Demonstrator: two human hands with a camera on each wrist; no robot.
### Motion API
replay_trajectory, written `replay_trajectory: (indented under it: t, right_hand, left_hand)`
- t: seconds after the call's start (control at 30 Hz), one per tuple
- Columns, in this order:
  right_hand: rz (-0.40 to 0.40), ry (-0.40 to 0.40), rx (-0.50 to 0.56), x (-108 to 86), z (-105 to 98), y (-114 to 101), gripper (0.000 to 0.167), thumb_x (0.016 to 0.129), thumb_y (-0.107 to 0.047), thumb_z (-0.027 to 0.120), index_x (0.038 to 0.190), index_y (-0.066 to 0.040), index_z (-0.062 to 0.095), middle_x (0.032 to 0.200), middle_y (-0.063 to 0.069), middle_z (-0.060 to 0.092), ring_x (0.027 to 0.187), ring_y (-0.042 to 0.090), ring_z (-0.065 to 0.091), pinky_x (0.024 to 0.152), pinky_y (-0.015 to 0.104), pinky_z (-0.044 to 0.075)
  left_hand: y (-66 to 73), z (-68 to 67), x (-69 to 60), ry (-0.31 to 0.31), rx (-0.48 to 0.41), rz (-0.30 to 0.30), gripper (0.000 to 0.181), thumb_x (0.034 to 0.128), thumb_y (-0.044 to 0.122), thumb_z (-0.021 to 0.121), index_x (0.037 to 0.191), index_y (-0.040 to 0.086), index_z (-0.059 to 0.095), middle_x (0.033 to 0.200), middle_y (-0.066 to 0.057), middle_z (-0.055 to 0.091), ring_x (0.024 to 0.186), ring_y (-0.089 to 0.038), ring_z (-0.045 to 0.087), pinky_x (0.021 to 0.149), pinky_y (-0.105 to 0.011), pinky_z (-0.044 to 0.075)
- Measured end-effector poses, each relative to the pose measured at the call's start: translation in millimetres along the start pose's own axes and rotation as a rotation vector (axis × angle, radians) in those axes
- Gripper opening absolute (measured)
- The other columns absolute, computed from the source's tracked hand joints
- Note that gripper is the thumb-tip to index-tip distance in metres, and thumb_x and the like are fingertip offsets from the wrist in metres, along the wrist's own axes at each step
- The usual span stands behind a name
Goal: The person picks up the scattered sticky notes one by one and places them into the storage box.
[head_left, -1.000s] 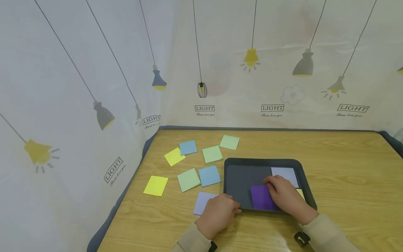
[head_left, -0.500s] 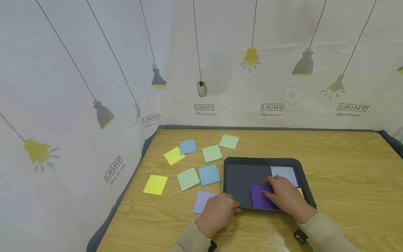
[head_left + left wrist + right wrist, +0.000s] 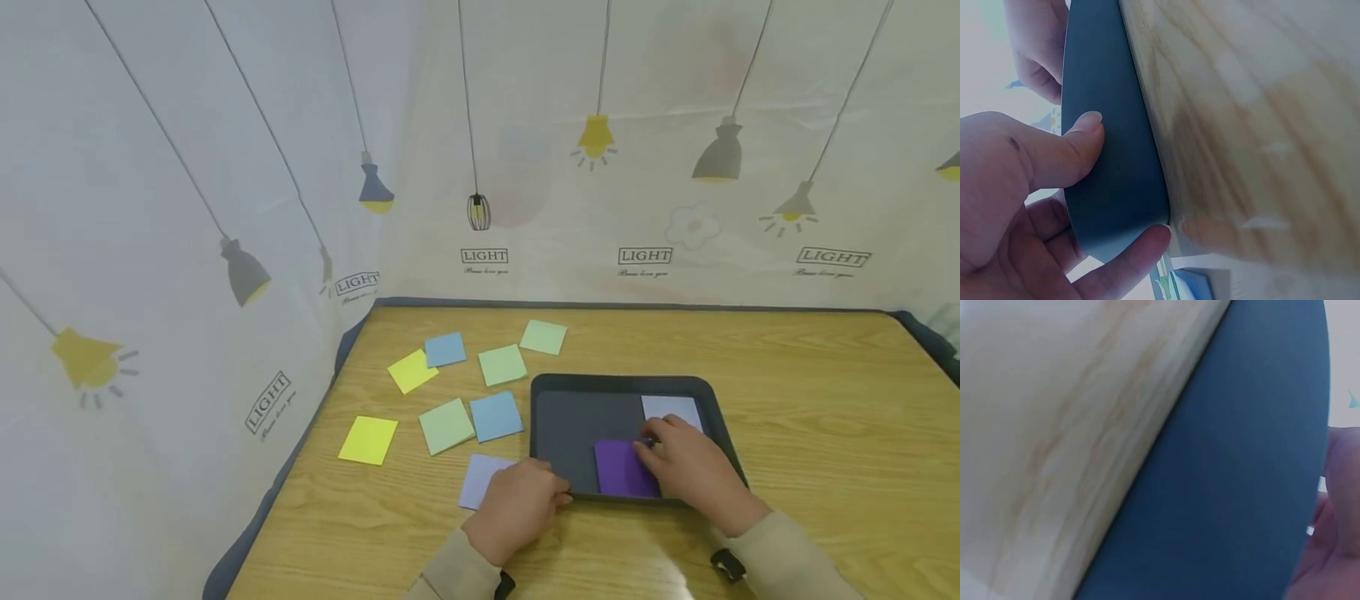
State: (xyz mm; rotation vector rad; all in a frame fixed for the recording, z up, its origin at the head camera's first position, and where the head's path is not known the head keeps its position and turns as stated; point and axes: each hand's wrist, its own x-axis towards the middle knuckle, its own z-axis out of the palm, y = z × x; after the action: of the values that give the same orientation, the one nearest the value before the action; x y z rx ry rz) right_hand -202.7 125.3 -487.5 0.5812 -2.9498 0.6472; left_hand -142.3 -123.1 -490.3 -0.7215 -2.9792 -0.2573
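Observation:
My left hand grips the near left corner of a dark grey tray. In the left wrist view the thumb lies on the tray's outer wall and a finger reaches round the corner below. My right hand is over the tray's right half, fingers bent, thumb and fingertips at the right edge of a purple sticky note. Whether they pinch the note or only touch it cannot be made out. A pale lilac sticky note lies behind that hand, in the far right corner, partly covered.
Left of the tray, yellow, blue and green sticky notes lie scattered on the wooden table. A lilac note is partly under my left hand. A lamp-printed cloth borders the back and left.
My right hand has shifted slightly right, off the middle of the purple note to its right edge, showing more of it. The left hand keeps its grip on the tray corner.

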Motion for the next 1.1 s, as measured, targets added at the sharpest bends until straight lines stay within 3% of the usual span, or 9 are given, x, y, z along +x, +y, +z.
replay_trajectory:
  t: [0.37, 0.63, 0.9, 1.1]
  right_hand:
    - [-0.003, -0.052, 0.031, -23.7, -17, 7, 0.015, 0.094, -0.024, 0.071, 0.098, -0.009, 0.071, 0.088, -0.001, 0.068, 0.078, 0.014, 0.061, 0.068, 0.036, 0.051]
    - [0.024, -0.199, 0.035, -38.7, -41, 26, 0.038, 0.090, -0.041, 0.074, 0.103, -0.006, 0.071, 0.081, -0.003, 0.064, 0.073, 0.011, 0.055, 0.064, 0.034, 0.047]
    - [-0.050, -0.299, 0.061, -48.6, -43, 38, 0.016, 0.089, -0.034, 0.075, 0.084, -0.019, 0.072, 0.074, -0.015, 0.063, 0.068, -0.003, 0.050, 0.062, 0.025, 0.047]
    - [-0.120, -0.238, 0.022, -57.2, -41, 42, 0.010, 0.086, -0.024, 0.078, 0.079, -0.022, 0.072, 0.074, -0.017, 0.065, 0.068, -0.004, 0.053, 0.062, 0.026, 0.049]
  left_hand:
    - [-1.1, -0.6, -0.7, 0.003, 0.010, 0.008, 0.010, 0.0931, 0.031, 0.074, 0.088, 0.029, 0.082, 0.072, 0.010, 0.065, 0.070, -0.006, 0.064, 0.051, -0.022, 0.049]
    - [-2.7, -1.2, 0.2, -0.002, 0.013, 0.000, 0.010, 0.0939, 0.032, 0.073, 0.090, 0.030, 0.082, 0.074, 0.011, 0.065, 0.072, -0.006, 0.064, 0.052, -0.023, 0.050]
    - [-2.4, -1.8, -0.5, 0.000, 0.000, 0.003, 0.010, 0.0938, 0.032, 0.073, 0.091, 0.030, 0.082, 0.075, 0.011, 0.066, 0.072, -0.006, 0.064, 0.053, -0.022, 0.051]
    - [-1.2, -0.3, -0.4, -0.012, -0.021, -0.001, 0.010, 0.0935, 0.031, 0.073, 0.090, 0.029, 0.082, 0.075, 0.010, 0.066, 0.073, -0.006, 0.064, 0.054, -0.021, 0.050]
